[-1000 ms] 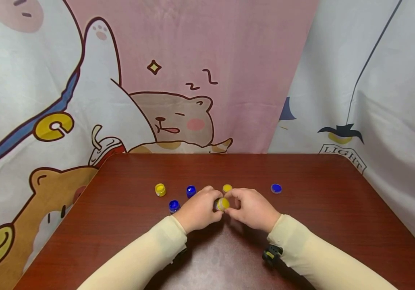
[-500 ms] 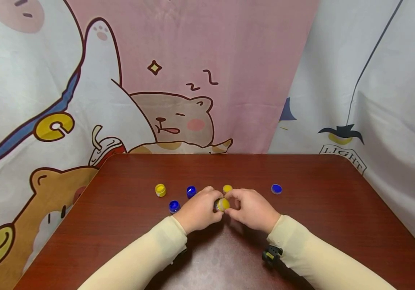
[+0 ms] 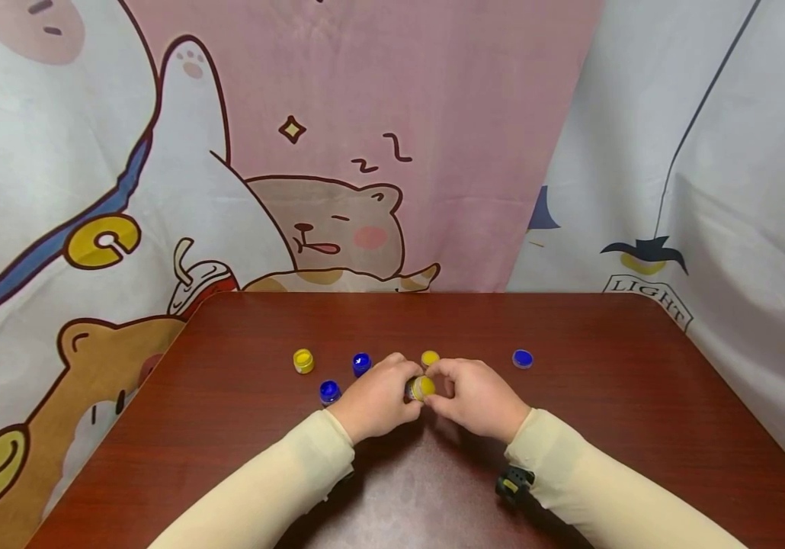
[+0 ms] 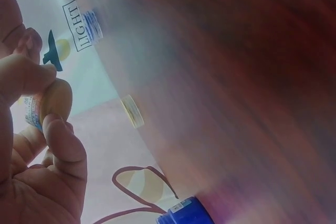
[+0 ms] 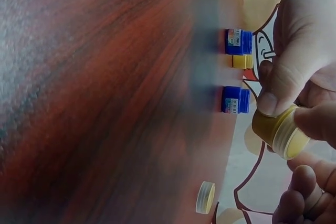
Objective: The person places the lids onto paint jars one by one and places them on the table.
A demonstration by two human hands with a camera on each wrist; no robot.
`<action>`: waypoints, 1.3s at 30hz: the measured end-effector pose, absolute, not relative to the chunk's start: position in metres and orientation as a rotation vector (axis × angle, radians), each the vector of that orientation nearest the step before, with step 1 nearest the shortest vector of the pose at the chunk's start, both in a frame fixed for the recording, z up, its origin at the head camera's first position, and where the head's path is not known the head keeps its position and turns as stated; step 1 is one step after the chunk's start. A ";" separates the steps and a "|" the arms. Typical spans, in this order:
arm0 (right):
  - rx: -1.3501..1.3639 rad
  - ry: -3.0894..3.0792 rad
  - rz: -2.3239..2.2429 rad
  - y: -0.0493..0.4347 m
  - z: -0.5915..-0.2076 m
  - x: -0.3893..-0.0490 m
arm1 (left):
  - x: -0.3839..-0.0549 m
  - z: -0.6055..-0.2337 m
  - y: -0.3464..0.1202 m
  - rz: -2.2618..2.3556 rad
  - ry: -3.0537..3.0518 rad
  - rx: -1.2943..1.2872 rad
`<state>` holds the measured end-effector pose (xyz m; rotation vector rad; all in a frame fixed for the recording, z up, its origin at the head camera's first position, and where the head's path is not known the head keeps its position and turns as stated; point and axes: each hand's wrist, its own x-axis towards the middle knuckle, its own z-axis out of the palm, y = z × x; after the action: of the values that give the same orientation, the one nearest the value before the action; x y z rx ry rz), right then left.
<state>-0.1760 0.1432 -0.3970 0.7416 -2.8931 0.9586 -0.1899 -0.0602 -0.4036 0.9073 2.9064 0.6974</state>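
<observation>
Between my two hands, just above the table, is a small yellow paint jar with its lid on, turned toward my right side. My left hand grips the jar body, its thumb pressed against the side in the right wrist view. With thumb and index finger, my right hand pinches the lid's rim. Left of the hands stand two uncapped blue paint jars and an uncapped yellow paint jar. A loose yellow lid lies just behind the hands, partly covered in the head view.
A blue lid lies to the right on the dark red-brown wooden table. Behind the table's far edge hangs a cloth printed with cartoon animals. Both forearms in pale sleeves reach in from the front.
</observation>
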 end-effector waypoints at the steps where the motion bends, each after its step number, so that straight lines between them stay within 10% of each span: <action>1: 0.739 -2.897 0.957 0.143 -0.397 -0.176 | -0.190 -0.404 -0.060 0.696 2.905 0.906; 39: 0.760 -2.883 0.974 0.145 -0.396 -0.175 | -0.191 -0.405 -0.059 0.676 2.917 0.916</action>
<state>-0.1751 0.1450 -0.3960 0.7603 -2.8835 0.9742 -0.1911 -0.0591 -0.4046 0.9160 2.9166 0.6761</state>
